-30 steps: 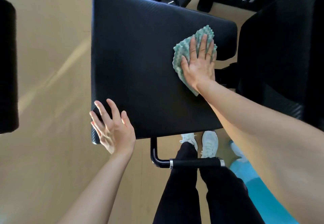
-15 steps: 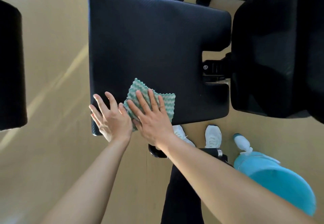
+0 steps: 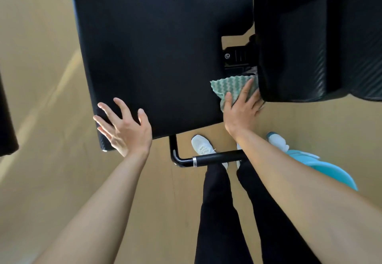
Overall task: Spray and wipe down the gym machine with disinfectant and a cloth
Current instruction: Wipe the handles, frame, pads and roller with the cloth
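Note:
A black padded seat (image 3: pixel 157 52) of the gym machine fills the upper middle of the head view. My right hand (image 3: pixel 240 111) presses a green-and-white wavy cloth (image 3: pixel 231 86) flat on the seat's near right corner, close against the black backrest pad (image 3: pixel 318 36). My left hand (image 3: pixel 126 128) rests with fingers spread on the seat's near left corner and holds nothing. A white spray bottle (image 3: pixel 277 140) pokes out of a turquoise bucket (image 3: pixel 328 169) on the floor at the right, partly hidden by my right arm.
A black handle bar (image 3: pixel 215 158) with a chrome ring juts out under the seat, in front of my legs and white shoes (image 3: pixel 203 146). Another black pad (image 3: pixel 6 119) stands at the far left edge. The floor is tan wood.
My right hand has slid the cloth from the seat's near left, beside my left hand, across to the near right corner. My left hand stays on the left corner.

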`<state>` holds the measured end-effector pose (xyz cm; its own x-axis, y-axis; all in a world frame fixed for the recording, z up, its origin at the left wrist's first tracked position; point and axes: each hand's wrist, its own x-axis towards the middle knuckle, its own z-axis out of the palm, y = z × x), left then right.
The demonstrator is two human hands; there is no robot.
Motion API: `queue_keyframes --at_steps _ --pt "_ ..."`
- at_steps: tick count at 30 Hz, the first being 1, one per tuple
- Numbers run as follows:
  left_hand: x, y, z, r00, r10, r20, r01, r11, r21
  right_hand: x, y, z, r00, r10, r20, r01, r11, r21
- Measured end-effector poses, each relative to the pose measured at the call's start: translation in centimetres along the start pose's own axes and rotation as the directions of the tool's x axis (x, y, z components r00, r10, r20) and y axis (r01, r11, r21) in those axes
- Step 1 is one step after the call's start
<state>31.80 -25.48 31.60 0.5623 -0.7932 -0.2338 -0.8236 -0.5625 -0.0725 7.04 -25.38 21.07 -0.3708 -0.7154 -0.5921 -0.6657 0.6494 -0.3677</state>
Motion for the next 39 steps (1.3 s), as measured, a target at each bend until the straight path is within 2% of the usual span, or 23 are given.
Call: queue_keyframes --at_steps 2,5,9,11,12,13,14,17,19,21,25,27,29,31,33,36,39 --pt "0.0 -0.3 0.0 0.999 0.034 0.0 -0.034 0.999 0.019 -1.0 -1.0 0.7 0.999 -0.043 -0.004 0.043 0.998 -0.044" --pt "-0.1 -0.4 0.2 0.998 0.057 -0.006 -0.056 0.998 0.032 -3.3 -2.8 1.9 0.968 -0.244 0.066 0.252 0.955 -0.159" --pt "-0.1 -0.5 0.8 0.998 0.064 -0.023 -0.064 0.997 0.037 -5.7 -5.5 3.4 0.821 -0.53 0.215 0.569 0.794 -0.215" --pt "-0.1 -0.7 1.2 0.996 0.075 -0.044 -0.074 0.997 0.037 -4.7 -5.6 3.0 0.734 -0.634 0.244 0.679 0.698 -0.229" --pt "-0.1 -0.8 1.4 0.995 0.081 -0.055 -0.079 0.996 0.038 -3.6 -5.4 2.5 0.714 -0.659 0.238 0.7 0.675 -0.232" --pt "-0.1 -0.9 1.5 0.994 0.084 -0.063 -0.082 0.996 0.04 -2.4 -5.1 2.1 0.727 -0.655 0.209 0.687 0.689 -0.232" --pt "-0.1 -0.9 1.6 0.994 0.082 -0.066 -0.08 0.996 0.041 -1.0 -5.1 1.5 0.772 -0.614 0.163 0.635 0.74 -0.223" --pt "-0.1 -1.0 1.5 0.995 0.078 -0.06 -0.076 0.996 0.037 2.8 -6.4 0.1 0.941 -0.337 0.035 0.339 0.934 -0.115" --pt "-0.1 -0.9 1.4 0.995 0.078 -0.055 -0.076 0.997 0.033 4.3 -7.6 -0.3 0.983 -0.184 0.018 0.185 0.98 -0.067" --pt "-0.1 -0.9 1.3 0.996 0.076 -0.052 -0.075 0.997 0.029 4.4 -8.0 -0.5 0.99 -0.138 0.008 0.138 0.988 -0.074" --pt "-0.2 -0.8 1.5 0.995 0.084 -0.047 -0.084 0.996 0.018 1.9 -5.4 0.0 0.961 -0.276 0.015 0.274 0.945 -0.178" --pt "-0.2 -0.9 1.7 0.995 0.087 -0.047 -0.087 0.996 0.014 1.1 -3.4 -0.1 0.959 -0.28 0.044 0.283 0.937 -0.203" --pt "-0.2 -1.1 1.7 0.994 0.099 -0.049 -0.099 0.995 0.019 0.8 -2.0 -0.3 0.978 -0.205 0.044 0.21 0.96 -0.186" --pt "-0.2 -1.1 1.8 0.994 0.099 -0.047 -0.099 0.995 0.017 0.3 -1.4 -0.2 0.997 -0.068 0.044 0.073 0.99 -0.121" --pt "-0.2 -1.1 1.8 0.994 0.096 -0.046 -0.095 0.995 0.019 -0.5 -1.6 0.7 0.995 0.093 0.034 -0.093 0.996 0.006" --pt "-0.2 -1.1 1.9 0.994 0.098 -0.043 -0.097 0.995 0.02 -2.4 -3.7 1.4 0.957 0.283 0.059 -0.288 0.919 0.271" --pt "-0.1 -1.2 1.8 0.994 0.107 -0.034 -0.107 0.994 0.016 -5.0 -5.9 2.3 0.963 0.245 0.11 -0.268 0.91 0.317"
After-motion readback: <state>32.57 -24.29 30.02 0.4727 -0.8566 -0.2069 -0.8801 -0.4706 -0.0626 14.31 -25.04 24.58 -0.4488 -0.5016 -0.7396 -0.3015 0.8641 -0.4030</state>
